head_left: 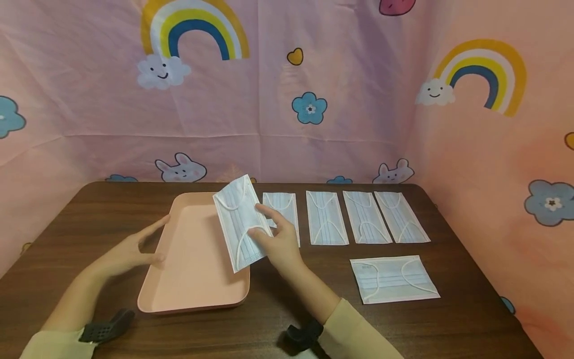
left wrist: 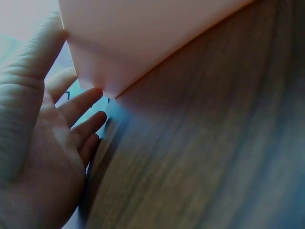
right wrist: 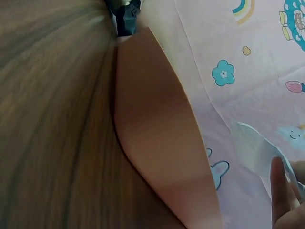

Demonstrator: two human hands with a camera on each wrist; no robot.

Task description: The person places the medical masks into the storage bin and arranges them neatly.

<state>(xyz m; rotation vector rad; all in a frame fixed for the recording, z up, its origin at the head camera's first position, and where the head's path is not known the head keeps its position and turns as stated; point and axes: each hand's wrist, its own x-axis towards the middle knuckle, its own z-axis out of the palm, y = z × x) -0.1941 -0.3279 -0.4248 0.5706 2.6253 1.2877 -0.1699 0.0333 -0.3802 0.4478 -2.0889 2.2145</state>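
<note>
My right hand (head_left: 274, 238) pinches a pale blue face mask (head_left: 239, 222) by its right edge and holds it tilted above the right side of the pink tray (head_left: 190, 279). In the right wrist view the mask (right wrist: 259, 149) shows beside a fingertip (right wrist: 280, 191), with the tray (right wrist: 157, 143) alongside. My left hand (head_left: 136, 247) lies open with straight fingers against the tray's left rim. The left wrist view has the open left hand (left wrist: 45, 138) touching the tray's wall (left wrist: 138, 43). Another mask (head_left: 283, 209) lies flat on the table just behind the right hand.
Three more masks (head_left: 326, 217) (head_left: 365, 217) (head_left: 401, 217) lie in a row on the dark wooden table (head_left: 448, 319), and one mask (head_left: 393, 279) lies crosswise nearer me at the right. A pink patterned cloth (head_left: 287, 89) closes off the back and right sides.
</note>
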